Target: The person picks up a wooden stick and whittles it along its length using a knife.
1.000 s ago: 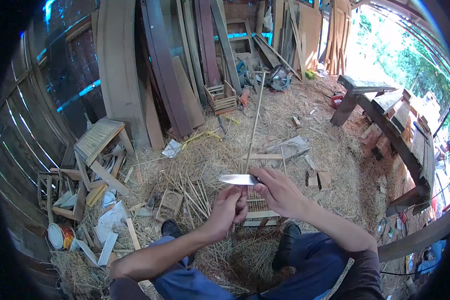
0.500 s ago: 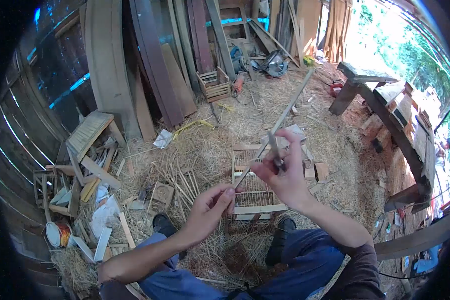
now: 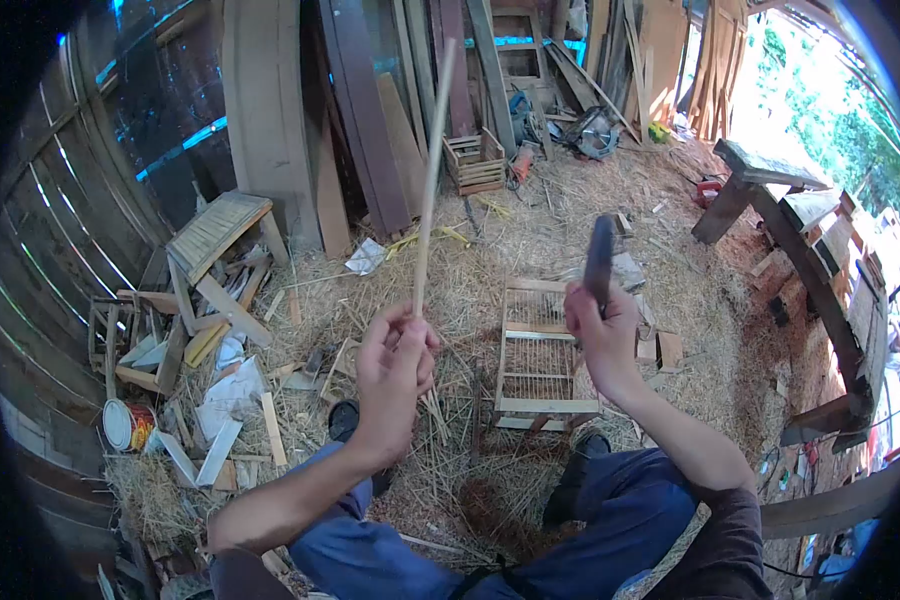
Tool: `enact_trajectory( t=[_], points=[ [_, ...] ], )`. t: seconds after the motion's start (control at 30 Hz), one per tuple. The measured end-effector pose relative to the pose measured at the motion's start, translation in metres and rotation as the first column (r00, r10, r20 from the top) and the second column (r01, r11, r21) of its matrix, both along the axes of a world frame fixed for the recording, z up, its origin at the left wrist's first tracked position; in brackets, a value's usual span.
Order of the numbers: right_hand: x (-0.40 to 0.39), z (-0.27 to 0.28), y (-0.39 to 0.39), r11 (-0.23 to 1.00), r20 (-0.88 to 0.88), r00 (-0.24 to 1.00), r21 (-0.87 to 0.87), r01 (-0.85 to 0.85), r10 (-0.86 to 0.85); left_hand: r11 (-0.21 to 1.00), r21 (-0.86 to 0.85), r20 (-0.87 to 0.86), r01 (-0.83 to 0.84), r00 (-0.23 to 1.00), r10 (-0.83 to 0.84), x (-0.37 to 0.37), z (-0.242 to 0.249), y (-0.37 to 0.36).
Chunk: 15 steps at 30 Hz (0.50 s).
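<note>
the thin stick (image 3: 428, 170) stands almost upright, its long axis running up and a touch right from the left hand (image 3: 394, 365), whose fingers are closed round its lower end. the right hand (image 3: 604, 325) is well apart to the right, fist closed on a knife (image 3: 599, 258) pointing up. below them a small slatted cage (image 3: 542, 355) sits on the straw floor (image 3: 670, 290), planks (image 3: 360, 110) leaning behind.

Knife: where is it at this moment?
In the head view the knife is right of centre, gripped in the right hand with its blade pointing up, above the slatted wooden cage on the straw.
</note>
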State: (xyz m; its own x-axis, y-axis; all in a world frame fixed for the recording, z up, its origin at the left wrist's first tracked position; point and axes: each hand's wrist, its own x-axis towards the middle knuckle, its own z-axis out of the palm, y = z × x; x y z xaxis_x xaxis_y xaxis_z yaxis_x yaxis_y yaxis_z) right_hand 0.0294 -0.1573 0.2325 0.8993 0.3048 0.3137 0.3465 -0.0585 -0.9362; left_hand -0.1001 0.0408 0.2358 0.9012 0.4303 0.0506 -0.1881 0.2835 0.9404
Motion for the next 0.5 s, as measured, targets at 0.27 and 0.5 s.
enact_trajectory(
  t=[0.27,0.5],
  points=[
    [-0.018,-0.002,0.005,0.51,-0.011,0.745,-0.722,-0.467,0.667,0.987,-0.159,0.211,-0.019,0.976,0.053,-0.007,0.019,-0.005],
    [-0.017,0.035,-0.012,0.559,0.114,0.837,-0.791,-0.248,0.534,0.99,-0.094,0.042,0.106,0.994,-0.102,-0.009,0.022,-0.015]
  ],
)
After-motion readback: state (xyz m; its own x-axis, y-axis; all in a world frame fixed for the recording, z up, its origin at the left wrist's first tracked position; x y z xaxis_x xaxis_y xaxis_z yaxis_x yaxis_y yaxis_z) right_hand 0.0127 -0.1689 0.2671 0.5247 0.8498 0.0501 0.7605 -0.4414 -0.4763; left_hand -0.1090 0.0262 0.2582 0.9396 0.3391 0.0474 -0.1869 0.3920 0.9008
